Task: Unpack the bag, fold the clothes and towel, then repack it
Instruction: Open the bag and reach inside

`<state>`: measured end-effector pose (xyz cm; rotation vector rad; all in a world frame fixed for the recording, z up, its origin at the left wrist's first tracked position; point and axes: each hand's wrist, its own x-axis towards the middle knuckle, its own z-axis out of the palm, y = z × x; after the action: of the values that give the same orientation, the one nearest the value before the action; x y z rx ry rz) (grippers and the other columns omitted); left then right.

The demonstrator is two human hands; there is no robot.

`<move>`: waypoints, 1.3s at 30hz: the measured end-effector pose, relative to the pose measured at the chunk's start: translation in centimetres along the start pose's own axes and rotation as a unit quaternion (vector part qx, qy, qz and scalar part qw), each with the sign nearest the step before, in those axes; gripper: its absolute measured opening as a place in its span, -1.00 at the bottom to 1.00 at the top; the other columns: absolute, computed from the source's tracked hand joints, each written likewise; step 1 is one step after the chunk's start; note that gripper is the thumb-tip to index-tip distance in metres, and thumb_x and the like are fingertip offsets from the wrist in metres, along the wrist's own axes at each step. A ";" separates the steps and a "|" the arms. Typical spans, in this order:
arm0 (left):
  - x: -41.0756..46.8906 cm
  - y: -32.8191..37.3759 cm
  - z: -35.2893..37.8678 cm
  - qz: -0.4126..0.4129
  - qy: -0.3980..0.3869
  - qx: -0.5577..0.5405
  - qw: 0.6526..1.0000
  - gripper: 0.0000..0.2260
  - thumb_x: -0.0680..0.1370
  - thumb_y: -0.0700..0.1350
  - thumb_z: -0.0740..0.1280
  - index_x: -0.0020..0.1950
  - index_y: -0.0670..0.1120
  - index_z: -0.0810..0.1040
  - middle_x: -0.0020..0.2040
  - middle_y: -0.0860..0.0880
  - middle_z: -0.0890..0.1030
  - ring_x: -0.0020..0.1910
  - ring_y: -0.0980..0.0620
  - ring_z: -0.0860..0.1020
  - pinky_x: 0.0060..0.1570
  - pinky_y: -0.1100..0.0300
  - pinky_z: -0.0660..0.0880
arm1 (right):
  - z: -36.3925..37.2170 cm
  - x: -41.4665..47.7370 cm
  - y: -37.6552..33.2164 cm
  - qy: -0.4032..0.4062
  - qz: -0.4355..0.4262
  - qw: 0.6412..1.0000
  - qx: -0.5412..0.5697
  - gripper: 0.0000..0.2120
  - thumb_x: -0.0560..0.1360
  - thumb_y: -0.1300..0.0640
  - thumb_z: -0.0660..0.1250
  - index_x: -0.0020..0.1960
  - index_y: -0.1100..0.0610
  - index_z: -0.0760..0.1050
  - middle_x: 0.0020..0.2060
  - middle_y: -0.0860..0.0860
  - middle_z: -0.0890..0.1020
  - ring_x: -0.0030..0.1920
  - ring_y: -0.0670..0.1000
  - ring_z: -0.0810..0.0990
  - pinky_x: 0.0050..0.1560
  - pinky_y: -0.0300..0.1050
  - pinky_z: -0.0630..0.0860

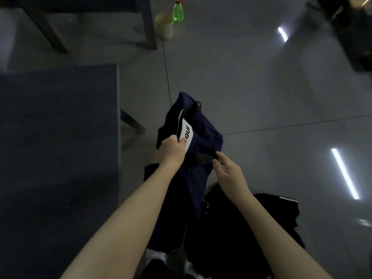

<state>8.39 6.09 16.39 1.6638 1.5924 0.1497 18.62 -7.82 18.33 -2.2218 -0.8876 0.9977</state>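
Grey glossy tile floor (261, 87), strip-light reflections (345, 174) on it at right. Dark grey table (56, 137) fills the left side. Metal frame legs (149, 27) at top, with a green bottle (178, 12) and a pale yellowish container (164, 25) just beside them on the floor.

Navy bag (201, 129) is centre frame, in front of the person, between both hands and just right of the table edge. Can't tell whether its far end rests on the floor or hangs clear. White label (188, 133) with black lettering on the bag's upper left face, partly covered by the left thumb.

Left hand (171, 152): clenched on the bag's left edge, fingers curled round the black handle (189, 111) where it meets the label. The bag lies directly ahead of and under this hand.

Right hand (229, 174): on the bag's right side, fingers loosely bent, thumb and index tips at the end of a black strap (203, 159) that runs across the bag. Touching or nearly so; can't tell whether it actually pinches the strap.

Black garment (231, 228) bunched below the right forearm, near the person, touching the bag's near end. Forearms bare.
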 end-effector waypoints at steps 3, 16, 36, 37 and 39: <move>-3.4 4.2 -3.8 -0.026 -0.021 -0.061 0.998 -0.75 0.60 -0.06 0.19 -0.11 -0.23 0.50 -0.13 -0.12 0.54 -0.10 -0.14 0.51 -0.12 0.09 0.41 | -3.6 -2.9 -3.8 0.015 0.000 1.000 0.025 -0.59 0.62 0.05 0.16 0.44 0.13 0.33 0.32 0.07 0.48 0.33 0.02 0.42 0.35 -0.05 0.35; -15.0 15.9 -22.6 -0.144 -0.021 -0.261 0.954 -0.66 0.54 -0.09 0.20 0.24 -0.22 0.49 0.15 -0.17 0.57 0.13 -0.19 0.53 0.19 0.02 0.46 | -13.0 -16.7 -22.5 0.005 -0.114 0.953 -0.282 -0.11 0.35 -0.45 0.21 0.50 0.04 0.15 0.35 -0.01 0.45 0.29 0.06 0.46 0.25 0.00 0.39; -10.1 -7.7 -51.1 -0.258 0.203 -0.535 0.778 -0.77 0.54 -0.14 0.29 0.10 -0.25 0.55 0.02 -0.21 0.61 0.03 -0.20 0.58 0.18 -0.06 0.51 | 12.6 -14.6 -47.4 -0.091 -0.366 0.859 -0.346 -0.52 0.50 -0.16 0.12 0.35 0.02 0.34 0.22 -0.05 0.53 0.26 0.03 0.44 0.24 -0.04 0.28; -9.2 -9.6 -52.0 -0.269 0.216 -0.539 0.768 -0.74 0.54 -0.13 0.30 0.13 -0.27 0.55 0.05 -0.22 0.61 0.05 -0.21 0.58 0.19 -0.07 0.50 | 14.4 -14.5 -48.1 -0.102 -0.357 0.862 -0.346 -0.40 0.47 -0.27 0.05 0.42 -0.01 0.28 0.29 -0.07 0.48 0.32 0.01 0.39 0.32 -0.02 0.23; -7.4 -13.2 -53.4 -0.290 0.233 -0.541 0.754 -0.72 0.54 -0.12 0.30 0.15 -0.29 0.55 0.07 -0.23 0.61 0.07 -0.22 0.58 0.19 -0.08 0.50 | 18.2 -14.1 -49.1 -0.127 -0.343 0.860 -0.357 -0.25 0.41 -0.42 -0.01 0.48 -0.04 0.18 0.40 -0.10 0.36 0.42 -0.01 0.26 0.43 0.08 0.10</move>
<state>-34.87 22.40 47.05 0.1942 1.7385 1.0077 -19.74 16.65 47.89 -1.9999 -2.2677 0.6576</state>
